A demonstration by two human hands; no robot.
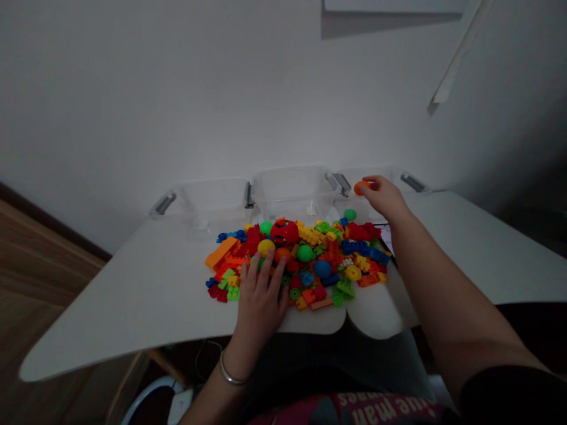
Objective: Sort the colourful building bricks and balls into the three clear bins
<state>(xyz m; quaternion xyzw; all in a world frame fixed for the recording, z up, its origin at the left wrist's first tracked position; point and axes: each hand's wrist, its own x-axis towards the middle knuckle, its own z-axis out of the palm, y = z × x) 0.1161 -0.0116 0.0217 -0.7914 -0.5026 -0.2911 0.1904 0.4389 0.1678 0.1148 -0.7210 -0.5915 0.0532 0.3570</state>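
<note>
My right hand (384,196) pinches an orange ball (361,188) over the right clear plastic bin (354,206). Inside the front of that bin a green ball (350,215) shows. With fingers stretched out, my left hand (262,292) rests on the pile of toy bricks (328,236). Its fingertips lie near a yellow ball (266,247) and a second orange ball (282,255). Close by in the pile are a red ball with holes (284,232), a green ball (305,254) and a blue ball (322,269).
A middle clear bin (295,183) and a left clear bin (215,195) stand behind the pile, against the wall. A phone (387,237) lies partly under the pile's right side. The white table (146,277) has a notched front edge.
</note>
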